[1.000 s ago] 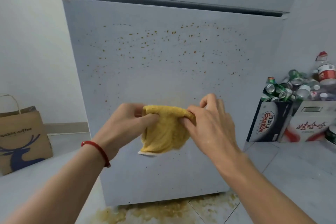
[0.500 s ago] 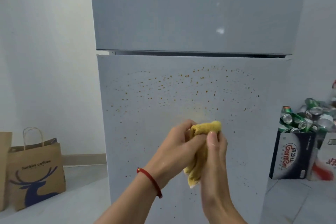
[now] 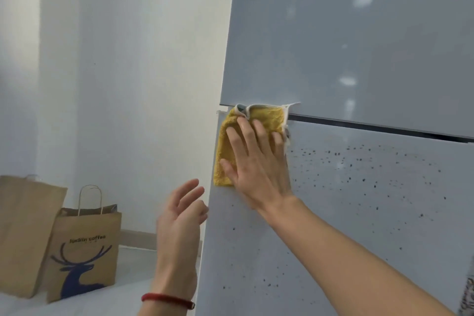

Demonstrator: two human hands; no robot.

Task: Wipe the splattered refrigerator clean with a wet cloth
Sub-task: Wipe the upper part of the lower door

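Standing nearby: two paper bags point(image 3: 84, 251) on the floor, left of the refrigerator point(image 3: 359, 200).
Cloth point(image 3: 259, 120): flat under the spread right hand point(image 3: 259, 164), at the lower door's top-left corner.
Left hand point(image 3: 179, 218): relaxed, holding nothing.

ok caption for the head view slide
Right hand presses yellow cloth onto splattered fridge door; left hand hangs free.

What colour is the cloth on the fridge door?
Yellow with a white edge, seen in the head view: cloth.

Home kitchen corner: two-door refrigerator point(image 3: 359, 59) against plain white wall point(image 3: 128, 84), paper shopping bags point(image 3: 84, 246) on tiled floor at left.
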